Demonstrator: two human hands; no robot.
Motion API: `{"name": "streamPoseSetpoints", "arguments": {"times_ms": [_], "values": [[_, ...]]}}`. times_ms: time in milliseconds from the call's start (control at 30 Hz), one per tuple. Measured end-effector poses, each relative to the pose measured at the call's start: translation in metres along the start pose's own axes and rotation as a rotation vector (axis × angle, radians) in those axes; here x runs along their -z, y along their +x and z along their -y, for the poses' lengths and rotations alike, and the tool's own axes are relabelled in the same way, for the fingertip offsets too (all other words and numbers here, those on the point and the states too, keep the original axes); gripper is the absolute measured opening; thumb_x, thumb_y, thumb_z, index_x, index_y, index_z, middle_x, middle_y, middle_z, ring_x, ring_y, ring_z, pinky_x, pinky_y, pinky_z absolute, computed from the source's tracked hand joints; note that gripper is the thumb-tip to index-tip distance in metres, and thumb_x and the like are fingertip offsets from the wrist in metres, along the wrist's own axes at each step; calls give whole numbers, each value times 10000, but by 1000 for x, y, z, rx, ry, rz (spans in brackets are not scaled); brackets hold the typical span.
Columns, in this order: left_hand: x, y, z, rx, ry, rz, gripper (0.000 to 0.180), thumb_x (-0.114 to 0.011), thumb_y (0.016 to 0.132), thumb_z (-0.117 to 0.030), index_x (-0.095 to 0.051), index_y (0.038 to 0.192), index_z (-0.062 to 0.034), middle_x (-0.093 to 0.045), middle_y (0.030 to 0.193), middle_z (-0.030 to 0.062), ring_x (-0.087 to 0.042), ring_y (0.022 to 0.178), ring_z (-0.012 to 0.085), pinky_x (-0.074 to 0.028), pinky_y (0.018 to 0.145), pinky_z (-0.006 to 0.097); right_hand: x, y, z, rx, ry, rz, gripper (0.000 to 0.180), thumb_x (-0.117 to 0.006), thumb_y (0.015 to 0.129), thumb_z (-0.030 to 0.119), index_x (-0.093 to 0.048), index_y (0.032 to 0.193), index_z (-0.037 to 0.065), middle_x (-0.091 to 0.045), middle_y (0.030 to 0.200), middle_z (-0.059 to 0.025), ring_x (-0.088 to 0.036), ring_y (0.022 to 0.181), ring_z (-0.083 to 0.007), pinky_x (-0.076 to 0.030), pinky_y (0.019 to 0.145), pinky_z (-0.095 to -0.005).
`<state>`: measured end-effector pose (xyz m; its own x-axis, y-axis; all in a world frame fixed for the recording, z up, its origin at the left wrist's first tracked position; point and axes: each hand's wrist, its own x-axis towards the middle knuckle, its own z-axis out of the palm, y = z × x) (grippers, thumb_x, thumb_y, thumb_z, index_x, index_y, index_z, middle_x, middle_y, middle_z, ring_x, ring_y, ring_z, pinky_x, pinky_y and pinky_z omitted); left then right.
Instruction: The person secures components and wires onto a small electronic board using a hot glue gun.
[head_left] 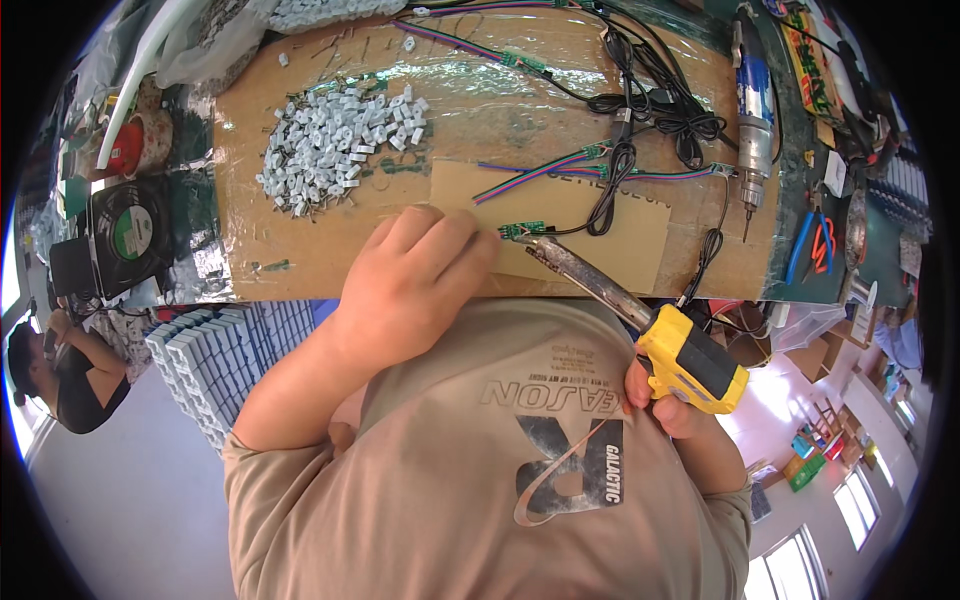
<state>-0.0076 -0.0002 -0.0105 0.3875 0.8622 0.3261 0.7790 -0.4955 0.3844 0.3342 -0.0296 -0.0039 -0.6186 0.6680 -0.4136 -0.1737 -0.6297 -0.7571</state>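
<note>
Green circuit board [522, 230]: over the cardboard sheet [630, 245]. Left hand [415, 270]: curled at the sheet's left side; grip hidden. Right hand [678, 415]: closed on the yellow soldering gun [690, 358], nearside of the sheet.

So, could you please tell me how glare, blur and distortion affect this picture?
Head view: glare streaks the film-covered table; lower-right windows wash out white; the fisheye tilts them and leaves black corners; the yellow soldering iron looks fairly sharp.
</note>
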Motion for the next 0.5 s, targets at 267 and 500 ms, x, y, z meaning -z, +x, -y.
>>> {"name": "streamPoseSetpoints", "arguments": {"times_ms": [267,500], "values": [[3,-2,-1,-53,16,50,433,-640,643,-94,-675,1057,26,-624,1015,102,-595,831,257,-506,700,351,-8,3,1,-79,-155,-114,772,-787,808,497,-471,1360,59,-516,758,-33,-478,651,-134,-446,584,-291],[2,-3,-1,-53,20,36,427,-642,649,-96,-674,1058,24,-622,1030,100,-593,833,251,-502,708,346,-15,8,0,-55,-128,-169,719,-797,793,484,-512,1286,45,-525,725,-35,-476,618,-124,-413,568,-267]]}}
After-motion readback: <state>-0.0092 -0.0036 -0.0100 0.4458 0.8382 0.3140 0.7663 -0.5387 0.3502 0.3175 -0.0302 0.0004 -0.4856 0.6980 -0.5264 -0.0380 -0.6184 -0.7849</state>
